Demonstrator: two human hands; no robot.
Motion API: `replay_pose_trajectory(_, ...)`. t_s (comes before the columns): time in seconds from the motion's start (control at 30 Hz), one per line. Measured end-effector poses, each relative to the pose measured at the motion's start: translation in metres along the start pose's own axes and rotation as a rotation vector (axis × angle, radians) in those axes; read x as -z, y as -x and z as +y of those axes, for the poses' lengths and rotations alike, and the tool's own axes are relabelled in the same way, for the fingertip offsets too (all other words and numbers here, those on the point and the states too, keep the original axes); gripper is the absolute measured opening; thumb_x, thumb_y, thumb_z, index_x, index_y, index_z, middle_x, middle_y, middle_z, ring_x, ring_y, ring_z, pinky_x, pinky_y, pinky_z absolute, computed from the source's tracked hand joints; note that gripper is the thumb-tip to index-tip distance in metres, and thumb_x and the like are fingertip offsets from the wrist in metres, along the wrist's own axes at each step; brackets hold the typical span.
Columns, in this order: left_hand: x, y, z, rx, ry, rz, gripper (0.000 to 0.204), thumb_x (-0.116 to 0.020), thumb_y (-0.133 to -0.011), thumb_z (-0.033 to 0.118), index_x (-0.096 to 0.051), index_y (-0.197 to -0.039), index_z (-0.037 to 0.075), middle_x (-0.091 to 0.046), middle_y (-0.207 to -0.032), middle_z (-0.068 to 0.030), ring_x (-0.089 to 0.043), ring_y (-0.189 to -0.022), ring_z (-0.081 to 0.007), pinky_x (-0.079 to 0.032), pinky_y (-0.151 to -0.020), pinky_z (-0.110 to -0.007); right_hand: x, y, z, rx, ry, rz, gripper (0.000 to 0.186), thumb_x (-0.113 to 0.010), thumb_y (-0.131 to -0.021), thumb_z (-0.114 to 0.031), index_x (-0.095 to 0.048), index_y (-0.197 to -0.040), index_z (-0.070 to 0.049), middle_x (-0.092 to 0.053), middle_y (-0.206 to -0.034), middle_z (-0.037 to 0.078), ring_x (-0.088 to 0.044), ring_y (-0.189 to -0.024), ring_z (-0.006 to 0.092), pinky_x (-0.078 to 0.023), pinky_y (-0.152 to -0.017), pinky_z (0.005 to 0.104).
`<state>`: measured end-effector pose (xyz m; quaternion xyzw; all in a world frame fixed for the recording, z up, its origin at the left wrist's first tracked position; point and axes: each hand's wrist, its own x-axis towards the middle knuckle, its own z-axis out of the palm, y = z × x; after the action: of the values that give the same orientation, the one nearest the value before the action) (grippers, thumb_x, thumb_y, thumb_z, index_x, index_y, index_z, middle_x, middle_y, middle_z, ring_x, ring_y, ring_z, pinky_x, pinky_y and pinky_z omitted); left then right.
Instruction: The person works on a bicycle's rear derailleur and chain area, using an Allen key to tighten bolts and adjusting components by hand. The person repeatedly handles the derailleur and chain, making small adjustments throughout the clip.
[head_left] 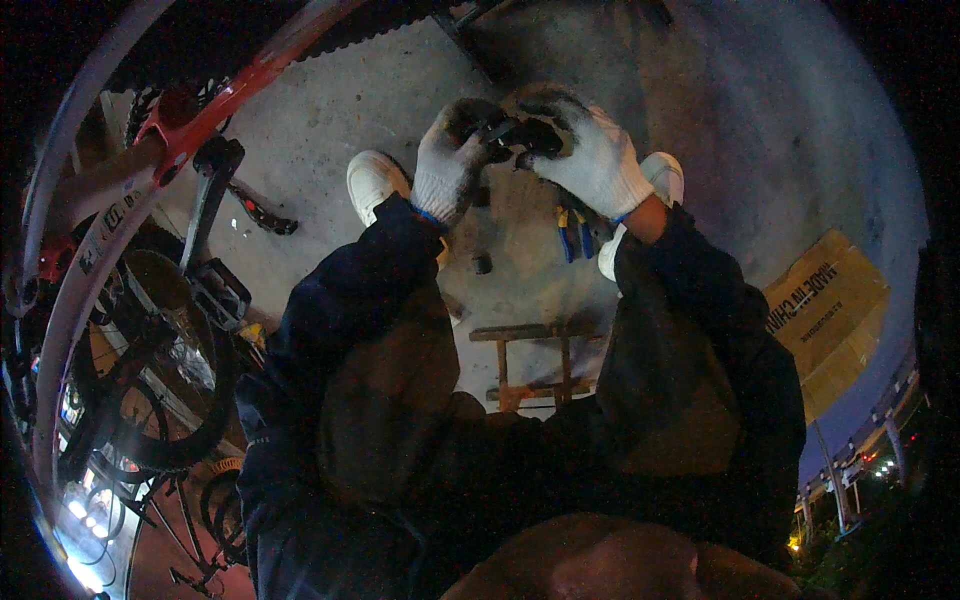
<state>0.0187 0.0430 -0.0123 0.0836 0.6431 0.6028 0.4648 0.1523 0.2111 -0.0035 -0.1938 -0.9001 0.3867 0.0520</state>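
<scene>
Both my hands wear white knit gloves with blackened fingers and are raised together above the concrete floor. My left hand (452,157) is closed on one side of a small black part (516,135) whose kind I cannot make out in the dim light. On its other side, my right hand (592,157) curls its thumb and fingers around the same part. Beneath my right wrist, pliers with blue and yellow handles (574,232) lie on the floor. A small dark cylindrical piece (482,263) sits on the concrete between my feet.
To the left stands a bicycle with a red frame (235,95), a crank arm (210,190) and a pedal (222,294). A red and black piece (262,212) lies beside it. Between my legs is a low wooden stool (507,334). Flattened cardboard (830,315) rests at right.
</scene>
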Motion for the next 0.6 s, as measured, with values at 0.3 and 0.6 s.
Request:
replay_pose_trajectory(0.3,0.005,-0.002,-0.009,-0.060,0.043,-0.012,0.032,-0.071,-0.098,0.020,-0.061,-0.120,0.001,-0.071,-0.106,-0.0093,-0.069,-0.093,-0.0171,-0.057,-0.082,-0.030,0.007,0.001,-0.017,-0.148,-0.037,-0.031,0.036,-0.080,-0.084,-0.031,-0.073,-0.107,-0.005,-0.076,-0.099,0.015,-0.075,-0.092,0.0295,-0.060,-0.081,0.0378)
replay_pose_trajectory(0.6,-0.001,0.001,-0.005,-0.064,-0.079,0.026,0.037,-0.077,-0.093,0.028,-0.064,-0.115,0.001,-0.072,-0.096,-0.0047,-0.063,-0.079,-0.0107,-0.047,-0.051,-0.025,-0.007,0.002,-0.008,-0.183,-0.092,0.026,0.031,-0.076,-0.084,-0.028,-0.072,-0.108,-0.009,-0.075,-0.100,0.014,-0.074,-0.092,0.0326,-0.060,-0.080,0.0410)
